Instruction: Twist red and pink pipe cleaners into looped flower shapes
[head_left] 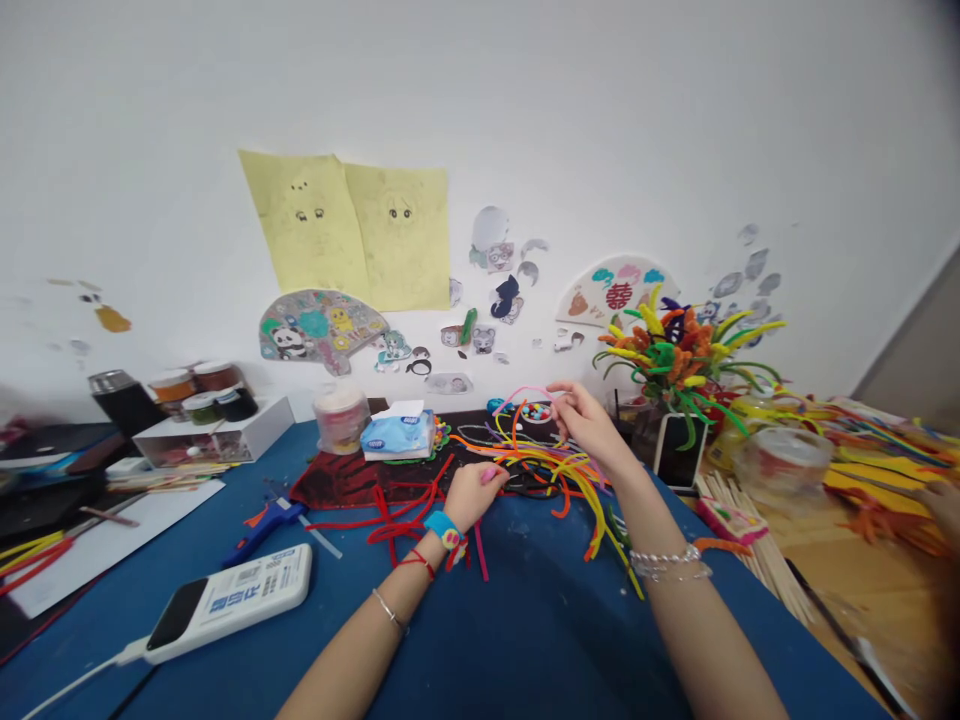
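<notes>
My left hand (471, 494) is closed, with a small bit of pink pipe cleaner (489, 474) showing between its fingertips. Higher and to the right, my right hand (581, 422) pinches the end of a thin pink pipe cleaner (525, 391), which arches leftward. Whether this strand joins the pink piece in my left hand I cannot tell. Behind and below both hands spreads a loose pile of yellow, orange and black pipe cleaners (570, 470). Red pipe cleaners (390, 515) lie left of my left hand, and a magenta one (481, 553) sticks out below it.
A tissue pack (397, 435) and a lidded tub (340, 415) stand at the back. On the left lie a blue glue gun (262, 530) and a cabled white power bank (232, 603). A pipe-cleaner bouquet (679, 350) rises behind a phone (679, 450). Another person's hand (943, 505) shows far right.
</notes>
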